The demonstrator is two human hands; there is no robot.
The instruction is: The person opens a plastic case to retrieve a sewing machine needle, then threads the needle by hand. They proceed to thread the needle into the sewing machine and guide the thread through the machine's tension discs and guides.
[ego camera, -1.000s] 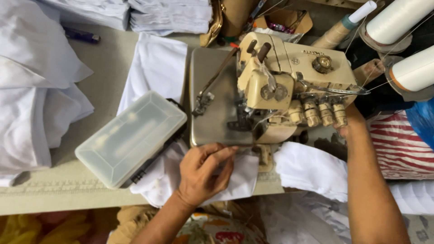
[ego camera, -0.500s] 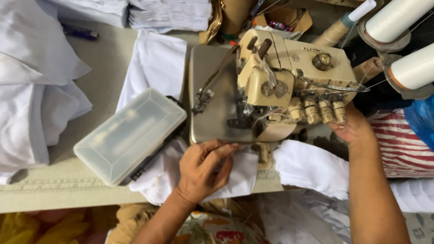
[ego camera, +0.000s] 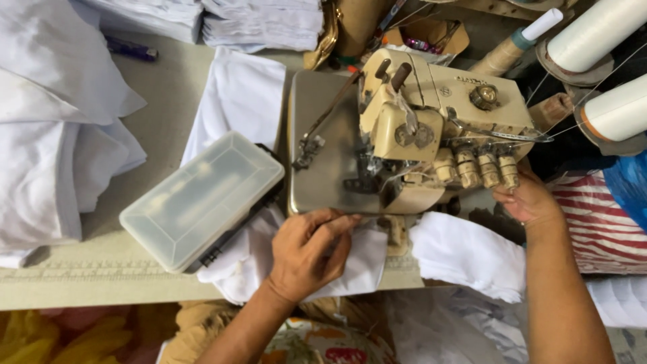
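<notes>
**Right hand creeping up to the tension knobs**

The cream overlock machine (ego camera: 431, 128) sits put on the bench (ego camera: 87, 276). Since a second ago the right hand (ego camera: 529, 197) has slid up under the knobs, fingers curled, grip unclear. The left hand (ego camera: 311, 251) stays pinching white cloth (ego camera: 350, 266) at the plate's edge.

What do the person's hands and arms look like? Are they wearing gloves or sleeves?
No gloves at all. The left hand and right hand are both bare, with no rings or watch showing. Both forearms are bare too: no sleeve reaches into the picture. There are no marks or bandages to see.
</notes>
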